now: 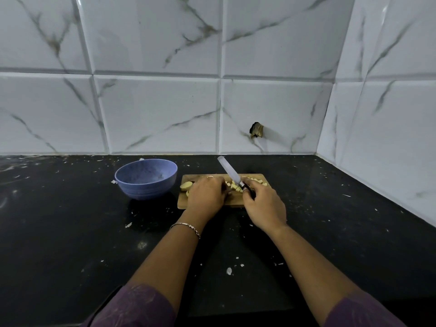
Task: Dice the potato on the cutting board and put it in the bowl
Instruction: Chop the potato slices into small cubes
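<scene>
A small wooden cutting board [256,202] lies on the black counter. Pale potato cubes [257,180] are scattered over its middle and far right. Uncut potato slices [186,185] lie at its left end. My left hand [205,195] rests curled over potato on the board; what its fingers hold is hidden. My right hand [264,205] grips the dark handle of a knife [228,170], whose blade points up and away over the board. A blue bowl [146,179] stands just left of the board and looks empty.
The black counter [70,232] is flecked with white scraps. A white marble-tiled wall [165,114] runs along the back and turns in at the right [382,138]. A dark hole [256,130] breaks the back tile.
</scene>
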`<state>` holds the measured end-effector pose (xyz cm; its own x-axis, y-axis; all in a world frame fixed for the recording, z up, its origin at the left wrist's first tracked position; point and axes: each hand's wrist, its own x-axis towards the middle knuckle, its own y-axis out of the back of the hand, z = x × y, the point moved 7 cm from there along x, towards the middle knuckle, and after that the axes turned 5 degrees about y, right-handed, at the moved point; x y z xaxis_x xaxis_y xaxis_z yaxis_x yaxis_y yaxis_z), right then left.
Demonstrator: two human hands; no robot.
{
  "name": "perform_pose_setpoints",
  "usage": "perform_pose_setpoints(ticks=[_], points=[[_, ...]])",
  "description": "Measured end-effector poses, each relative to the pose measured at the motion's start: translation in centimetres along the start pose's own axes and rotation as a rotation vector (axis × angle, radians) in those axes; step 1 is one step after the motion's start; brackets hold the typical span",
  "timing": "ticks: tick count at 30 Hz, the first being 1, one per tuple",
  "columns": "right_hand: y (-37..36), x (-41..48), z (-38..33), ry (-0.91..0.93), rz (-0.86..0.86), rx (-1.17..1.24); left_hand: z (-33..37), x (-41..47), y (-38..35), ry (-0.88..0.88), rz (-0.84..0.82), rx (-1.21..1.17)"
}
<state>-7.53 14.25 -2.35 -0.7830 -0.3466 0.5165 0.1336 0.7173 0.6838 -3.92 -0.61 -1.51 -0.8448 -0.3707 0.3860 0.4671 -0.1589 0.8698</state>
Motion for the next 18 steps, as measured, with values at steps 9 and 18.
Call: perform_pose_setpoints(ticks=[9, 18], points=[[0.0, -0.9, -0.3, 0.003, -0.042, 0.022, -0.7, -0.8, 0.5, 0.004, 0.042, 0.088], [0.0, -3.1, -1.2, -0.064, -0.191, 0.173, -0.5, -2.1, 0.8, 0.072, 0.022, 0.143]])
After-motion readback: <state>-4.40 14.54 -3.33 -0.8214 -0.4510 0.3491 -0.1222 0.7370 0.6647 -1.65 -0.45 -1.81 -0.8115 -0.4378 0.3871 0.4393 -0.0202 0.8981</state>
